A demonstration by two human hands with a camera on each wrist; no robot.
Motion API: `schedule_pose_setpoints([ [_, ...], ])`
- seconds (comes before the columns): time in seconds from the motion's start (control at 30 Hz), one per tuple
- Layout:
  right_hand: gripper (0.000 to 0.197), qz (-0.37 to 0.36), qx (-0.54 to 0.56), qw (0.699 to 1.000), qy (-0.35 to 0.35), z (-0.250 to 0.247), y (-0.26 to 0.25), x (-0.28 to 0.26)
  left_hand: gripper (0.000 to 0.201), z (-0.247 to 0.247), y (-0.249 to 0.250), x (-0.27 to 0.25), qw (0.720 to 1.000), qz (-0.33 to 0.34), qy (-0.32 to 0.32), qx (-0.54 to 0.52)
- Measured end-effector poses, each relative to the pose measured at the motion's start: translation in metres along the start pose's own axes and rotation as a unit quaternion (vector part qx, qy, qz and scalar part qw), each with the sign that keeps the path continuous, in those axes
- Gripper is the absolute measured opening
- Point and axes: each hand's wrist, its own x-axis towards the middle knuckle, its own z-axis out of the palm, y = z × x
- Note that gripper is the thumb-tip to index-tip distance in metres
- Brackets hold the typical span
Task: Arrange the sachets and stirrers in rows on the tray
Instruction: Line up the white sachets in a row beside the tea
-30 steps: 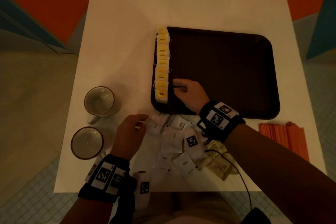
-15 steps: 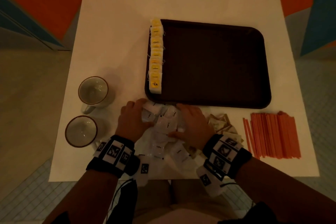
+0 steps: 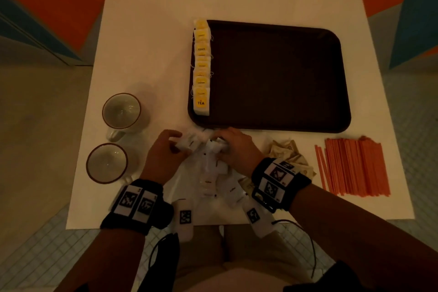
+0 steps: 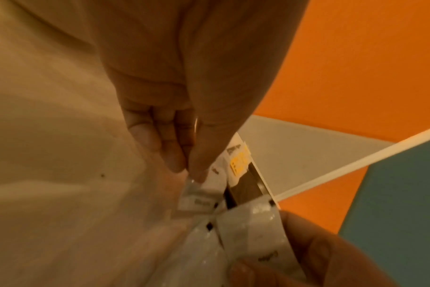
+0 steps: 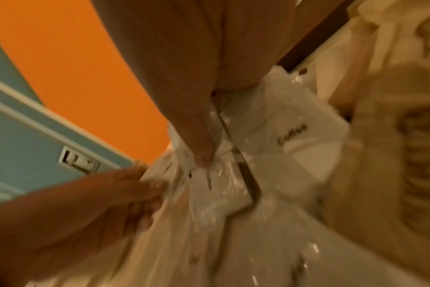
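Note:
A dark brown tray (image 3: 272, 73) lies on the white table (image 3: 154, 31). A row of yellow tea sachets (image 3: 201, 66) runs along the tray's left edge. In front of the tray's near edge lies a pile of white coffee sachets (image 3: 213, 173). My left hand (image 3: 175, 142) grips one white sachet (image 3: 188, 143) at the pile's far left. In the left wrist view its thumb and fingers (image 4: 174, 163) pinch that sachet (image 4: 197, 198). My right hand (image 3: 222, 142) curls round white sachets at the pile's far right, its thumb (image 5: 199, 151) pressing on them.
Crumpled brown sachets (image 3: 289, 156) lie right of my right wrist. A bundle of orange stirrers (image 3: 350, 166) rests at the table's near right. Two white cups (image 3: 122, 111) (image 3: 106, 162) stand to the left of my left hand.
My right hand left the tea row on the tray and came back to the white sachet pile. Both hands have closed in on the pile's far end.

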Motion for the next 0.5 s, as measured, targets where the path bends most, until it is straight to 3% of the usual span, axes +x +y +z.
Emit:
schedule_pose_setpoints([
  [0.1,0.031,-0.017,0.06,0.998,0.005,-0.009,0.003,-0.003,0.015,-0.012,-0.004,-0.004,1.0,-0.002,-0.007,-0.014],
  [0.33,0.027,0.028,0.179,0.981,0.074,-0.04,0.006,-0.007,0.011,-0.028,0.013,-0.019,0.978,-0.021,-0.019,-0.206],
  [0.5,0.015,0.047,0.347,0.928,0.129,-0.076,-0.01,-0.015,0.011,-0.031,0.045,-0.008,0.96,-0.008,-0.039,-0.278],
])
